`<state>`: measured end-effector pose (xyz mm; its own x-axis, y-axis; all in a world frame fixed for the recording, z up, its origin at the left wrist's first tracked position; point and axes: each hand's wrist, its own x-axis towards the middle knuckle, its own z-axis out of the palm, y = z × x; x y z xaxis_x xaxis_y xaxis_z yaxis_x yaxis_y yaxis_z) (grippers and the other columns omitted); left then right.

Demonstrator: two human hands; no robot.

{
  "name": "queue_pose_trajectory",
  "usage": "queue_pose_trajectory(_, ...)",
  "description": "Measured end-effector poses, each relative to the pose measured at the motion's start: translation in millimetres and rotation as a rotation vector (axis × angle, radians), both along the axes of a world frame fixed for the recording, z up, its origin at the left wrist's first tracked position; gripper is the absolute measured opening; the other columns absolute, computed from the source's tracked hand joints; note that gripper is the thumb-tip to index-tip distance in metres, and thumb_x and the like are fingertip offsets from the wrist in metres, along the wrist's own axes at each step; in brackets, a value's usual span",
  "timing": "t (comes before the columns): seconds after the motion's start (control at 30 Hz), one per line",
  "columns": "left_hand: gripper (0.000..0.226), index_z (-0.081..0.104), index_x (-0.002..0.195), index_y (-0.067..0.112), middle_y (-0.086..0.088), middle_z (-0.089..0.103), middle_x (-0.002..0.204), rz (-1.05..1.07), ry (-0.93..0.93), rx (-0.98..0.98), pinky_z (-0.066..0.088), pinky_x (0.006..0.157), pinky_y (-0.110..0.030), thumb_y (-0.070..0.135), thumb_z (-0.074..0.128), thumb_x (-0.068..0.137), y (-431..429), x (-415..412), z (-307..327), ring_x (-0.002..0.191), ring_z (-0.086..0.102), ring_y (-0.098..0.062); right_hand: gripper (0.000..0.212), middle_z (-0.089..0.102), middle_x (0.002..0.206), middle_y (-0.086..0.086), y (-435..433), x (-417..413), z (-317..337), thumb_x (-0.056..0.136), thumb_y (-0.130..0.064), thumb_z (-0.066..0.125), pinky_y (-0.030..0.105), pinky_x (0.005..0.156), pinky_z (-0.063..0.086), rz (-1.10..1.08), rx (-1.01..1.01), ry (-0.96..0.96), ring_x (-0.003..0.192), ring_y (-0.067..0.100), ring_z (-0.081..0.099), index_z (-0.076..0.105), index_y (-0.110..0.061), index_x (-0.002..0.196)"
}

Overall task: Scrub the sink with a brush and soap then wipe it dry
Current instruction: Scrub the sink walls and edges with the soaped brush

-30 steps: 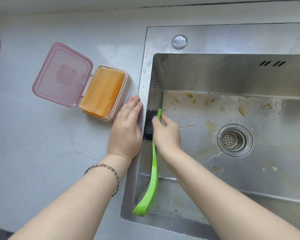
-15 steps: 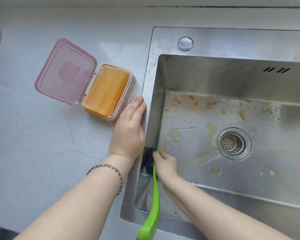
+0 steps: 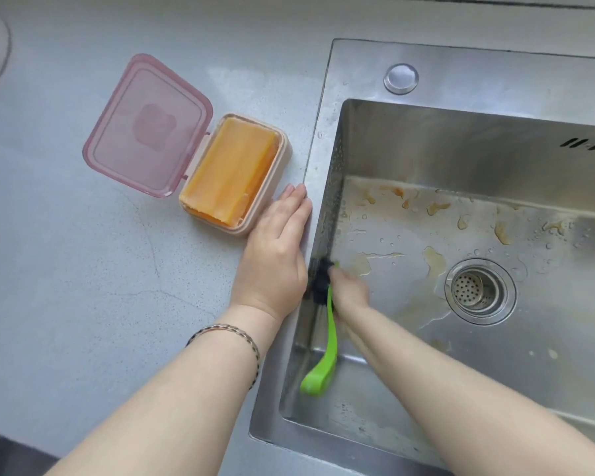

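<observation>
Brush (image 3: pixel 331 324), long handle pointing back toward the person, presses its dark head on the left wall of the sink (image 3: pixel 461 142), gripped by the right hand (image 3: pixel 349 290); the left hand (image 3: pixel 272 259) lies flat on the counter (image 3: pixel 83 269) alongside.

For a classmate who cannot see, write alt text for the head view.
A right hand holds a green brush, its dark bristles against the left wall of a stained steel sink. The left hand rests flat on the counter beside an open soap box holding an orange bar.
</observation>
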<state>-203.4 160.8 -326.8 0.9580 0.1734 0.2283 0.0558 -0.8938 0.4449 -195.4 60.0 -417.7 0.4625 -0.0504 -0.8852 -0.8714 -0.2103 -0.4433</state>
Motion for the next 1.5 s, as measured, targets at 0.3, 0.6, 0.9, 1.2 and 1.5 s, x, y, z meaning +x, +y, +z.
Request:
queue_pose_trajectory(0.3, 0.045, 0.057, 0.115, -0.012, -0.024, 0.054, 0.126, -0.006, -0.002, -0.008, 0.025, 0.109, -0.029, -0.001, 0.029, 0.082, 0, 0, -1, 0.123, 0.041, -0.028, 0.038, 0.063, 0.116, 0.002, 3, 12, -11, 0.09, -0.024, 0.053, 0.028, 0.102, 0.039, -0.025, -0.003, -0.062, 0.105, 0.019, 0.056, 0.059, -0.01, 0.125)
queue_pose_trajectory(0.6, 0.046, 0.056, 0.117, -0.011, -0.024, 0.053, 0.127, -0.005, 0.012, -0.011, 0.026, 0.109, -0.031, -0.001, 0.028, 0.082, 0, 0, 1, 0.124, 0.04, -0.027, 0.041, 0.058, 0.13, 0.005, 1, -1, -17, 0.093, -0.022, 0.051, 0.03, 0.104, 0.036, 0.018, 0.012, -0.083, 0.116, 0.019, 0.053, 0.053, -0.011, 0.132)
queue_pose_trajectory(0.9, 0.046, 0.056, 0.118, -0.01, -0.022, 0.054, 0.128, -0.006, 0.01, -0.01, 0.025, 0.11, -0.03, -0.002, 0.029, 0.082, 0, 0, -1, 0.124, 0.04, -0.026, 0.042, 0.057, 0.13, 0.0, 19, 131, 26, 0.095, -0.022, 0.049, 0.016, 0.092, 0.036, 0.118, 0.088, -0.497, 0.107, 0.005, 0.048, 0.05, -0.01, 0.135)
queue_pose_trajectory(1.2, 0.045, 0.055, 0.118, -0.01, -0.022, 0.053, 0.128, -0.003, 0.006, -0.005, 0.026, 0.11, -0.031, -0.002, 0.029, 0.082, 0, 0, -2, 0.125, 0.039, -0.026, 0.048, 0.058, 0.12, -0.002, 21, 115, 29, 0.094, -0.017, 0.053, 0.021, 0.088, 0.036, 0.011, 0.147, -0.866, 0.09, 0.006, 0.041, 0.04, -0.011, 0.141)
queue_pose_trajectory(1.5, 0.045, 0.056, 0.118, -0.01, -0.022, 0.053, 0.128, -0.005, 0.001, -0.012, 0.026, 0.11, -0.03, -0.002, 0.029, 0.082, 1, 0, 0, 0.125, 0.039, -0.025, 0.046, 0.045, 0.143, 0.005, 14, 111, -10, 0.098, -0.023, 0.045, 0.024, 0.107, 0.029, 0.105, 0.038, -0.241, 0.132, 0.023, 0.042, 0.039, -0.01, 0.141)
